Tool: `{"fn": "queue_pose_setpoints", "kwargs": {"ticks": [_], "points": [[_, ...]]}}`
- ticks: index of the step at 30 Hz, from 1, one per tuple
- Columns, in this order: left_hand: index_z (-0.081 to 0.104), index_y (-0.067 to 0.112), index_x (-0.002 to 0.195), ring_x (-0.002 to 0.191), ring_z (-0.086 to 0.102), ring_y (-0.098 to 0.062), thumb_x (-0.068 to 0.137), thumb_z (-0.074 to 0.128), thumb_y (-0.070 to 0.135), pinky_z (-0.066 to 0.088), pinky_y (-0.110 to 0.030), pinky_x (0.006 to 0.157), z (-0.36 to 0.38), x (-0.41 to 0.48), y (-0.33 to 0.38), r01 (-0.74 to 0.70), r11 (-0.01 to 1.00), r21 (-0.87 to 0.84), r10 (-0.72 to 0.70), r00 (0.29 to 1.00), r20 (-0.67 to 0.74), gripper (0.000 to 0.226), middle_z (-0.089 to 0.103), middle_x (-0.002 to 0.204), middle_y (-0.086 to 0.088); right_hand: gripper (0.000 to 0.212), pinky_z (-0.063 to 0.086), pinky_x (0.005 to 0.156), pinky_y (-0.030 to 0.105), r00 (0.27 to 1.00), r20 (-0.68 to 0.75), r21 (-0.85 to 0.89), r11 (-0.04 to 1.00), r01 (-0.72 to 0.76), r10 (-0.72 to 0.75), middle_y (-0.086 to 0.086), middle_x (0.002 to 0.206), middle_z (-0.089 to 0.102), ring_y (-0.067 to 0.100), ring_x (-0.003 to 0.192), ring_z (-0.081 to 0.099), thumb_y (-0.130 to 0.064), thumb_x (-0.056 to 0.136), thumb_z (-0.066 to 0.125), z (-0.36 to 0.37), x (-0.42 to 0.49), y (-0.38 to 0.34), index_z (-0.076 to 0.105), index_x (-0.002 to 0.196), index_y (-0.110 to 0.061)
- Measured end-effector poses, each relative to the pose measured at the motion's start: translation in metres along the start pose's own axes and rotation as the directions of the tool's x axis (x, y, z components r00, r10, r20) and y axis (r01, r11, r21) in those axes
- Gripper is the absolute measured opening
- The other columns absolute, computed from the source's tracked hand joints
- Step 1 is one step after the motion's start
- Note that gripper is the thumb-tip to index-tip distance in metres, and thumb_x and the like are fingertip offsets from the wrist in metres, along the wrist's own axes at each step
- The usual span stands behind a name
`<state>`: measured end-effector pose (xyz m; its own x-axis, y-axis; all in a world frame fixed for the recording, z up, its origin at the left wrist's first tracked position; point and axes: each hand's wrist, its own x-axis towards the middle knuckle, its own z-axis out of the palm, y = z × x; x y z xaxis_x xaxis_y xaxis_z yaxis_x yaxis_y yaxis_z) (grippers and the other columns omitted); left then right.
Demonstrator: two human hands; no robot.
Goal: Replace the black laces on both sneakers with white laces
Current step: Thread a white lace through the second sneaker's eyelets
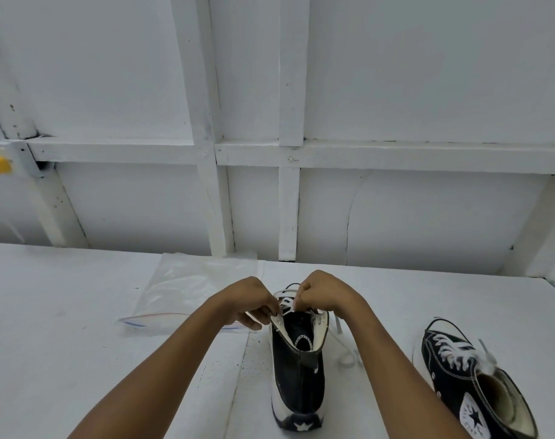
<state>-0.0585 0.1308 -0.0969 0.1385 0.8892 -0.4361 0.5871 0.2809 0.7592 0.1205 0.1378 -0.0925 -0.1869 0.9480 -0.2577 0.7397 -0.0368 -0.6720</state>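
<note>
Near the tabletop's front edge, the left hand [254, 307] and right hand [320, 294] each pinch the white lace [338, 324] with curled fingers at the middle sneaker's [296, 375] upper eyelets. The right sneaker [460, 372] is already laced white. Only the top eyelets and tying seem left.

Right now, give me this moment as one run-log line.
step: lacing centre sneaker | left hand: pinches white lace | right hand: pinches white lace | right-side sneaker: white-laced
</note>
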Motion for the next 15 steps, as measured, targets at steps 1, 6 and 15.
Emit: {"fn": "queue_pose_setpoints", "kwargs": {"ticks": [1,6,15], "points": [[0.076,0.001,0.081,0.067,0.066,-0.017,0.082,0.068,0.010,0.055,-0.028,0.060,-0.0001,-0.0003,0.0002,0.000,1.000,-0.007,0.000,1.000,-0.001,0.012,0.071,0.077,-0.009,0.025,0.037,0.058,0.029,1.000,-0.003,0.003,1.000,-0.001,0.001,0.007,0.069,0.056,0.018,0.064,0.046,-0.009,0.066,0.068,0.0008,0.0006,0.0004,0.069,0.085,0.007],[0.074,0.001,0.079,0.062,0.064,-0.014,0.083,0.068,0.009,0.054,-0.027,0.058,0.0008,-0.0011,0.0000,0.010,0.999,-0.035,-0.010,1.000,-0.009,0.011,0.067,0.068,-0.005,0.028,0.036,0.058,0.030,1.000,-0.010,0.014,1.000,0.005,-0.004,0.007,0.068,0.053,0.019,0.063,0.043,-0.009,0.065,0.067,0.0039,0.0038,0.0012,0.067,0.087,0.008],[0.073,0.000,0.079,0.067,0.065,-0.019,0.083,0.067,0.007,0.055,-0.027,0.058,0.0003,0.0024,0.0009,0.022,0.999,-0.044,-0.022,1.000,0.012,0.011,0.070,0.075,-0.011,0.033,0.032,0.060,0.031,0.999,0.029,0.029,0.999,0.023,-0.024,0.009,0.067,0.047,0.019,0.064,0.040,-0.007,0.062,0.063,0.0011,0.0054,0.0024,0.063,0.088,0.014]]}}
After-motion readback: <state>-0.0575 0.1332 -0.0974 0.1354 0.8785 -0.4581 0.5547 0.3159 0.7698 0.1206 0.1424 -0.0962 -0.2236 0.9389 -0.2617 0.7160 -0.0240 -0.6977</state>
